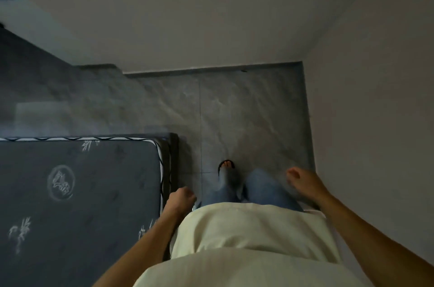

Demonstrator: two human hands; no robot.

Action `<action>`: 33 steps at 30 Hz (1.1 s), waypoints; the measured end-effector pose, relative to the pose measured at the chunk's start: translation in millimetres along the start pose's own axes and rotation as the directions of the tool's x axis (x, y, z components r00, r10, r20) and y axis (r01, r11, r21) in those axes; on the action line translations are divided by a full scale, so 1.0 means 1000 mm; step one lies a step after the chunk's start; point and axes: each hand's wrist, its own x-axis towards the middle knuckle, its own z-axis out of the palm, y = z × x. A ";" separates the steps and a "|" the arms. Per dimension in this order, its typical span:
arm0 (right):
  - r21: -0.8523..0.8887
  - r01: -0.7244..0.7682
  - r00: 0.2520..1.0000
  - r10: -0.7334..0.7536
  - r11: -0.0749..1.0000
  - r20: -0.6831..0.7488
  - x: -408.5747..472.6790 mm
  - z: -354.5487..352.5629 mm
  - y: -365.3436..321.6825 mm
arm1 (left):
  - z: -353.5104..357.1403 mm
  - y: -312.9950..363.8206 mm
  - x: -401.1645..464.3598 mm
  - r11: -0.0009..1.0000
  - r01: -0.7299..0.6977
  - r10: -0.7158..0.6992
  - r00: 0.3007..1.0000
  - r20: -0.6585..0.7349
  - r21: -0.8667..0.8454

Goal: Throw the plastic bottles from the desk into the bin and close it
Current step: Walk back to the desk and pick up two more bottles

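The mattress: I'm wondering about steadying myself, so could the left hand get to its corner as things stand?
Probably yes. The left hand hangs loosely curled right beside the mattress edge, with nothing showing between them.

The grey stone-look floor tiles (246, 110) in the middle of the frame are smooth, with a soft shine and pale cloudy marks. The plain pale walls (375, 99) at the top and right look painted, flat and matt. At the lower left, the dark grey mattress (94, 193) has a soft, matt cloth top with white stitched leaf shapes and a woven black-and-white edge band. At the bottom, the cream shirt (246, 239) is soft matt cloth, and the blue jeans (265, 188) look like thick, rough cloth.
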 end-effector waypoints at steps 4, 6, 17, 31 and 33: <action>-0.064 -0.041 0.997 0.045 0.997 0.067 0.007 -0.016 -0.009 | -0.039 0.037 0.023 0.993 -0.078 0.068 0.992 -0.110 -0.091; -0.102 -0.045 0.994 0.055 0.994 0.094 0.013 -0.029 -0.013 | -0.058 0.054 0.037 0.983 -0.114 0.093 0.985 -0.147 -0.145; -0.322 0.048 0.985 0.009 0.946 0.174 0.138 -0.132 -0.145 | -0.126 0.089 0.093 0.918 0.042 -0.138 0.966 -0.217 -0.395; -0.403 0.534 0.828 -0.362 0.744 0.429 0.223 -0.063 -0.522 | -0.096 0.015 0.067 0.566 0.435 -0.504 0.855 0.124 -0.700; -0.410 0.562 0.808 -0.371 0.719 0.457 0.224 -0.040 -0.559 | -0.112 0.004 0.073 0.488 0.443 -0.525 0.837 0.153 -0.752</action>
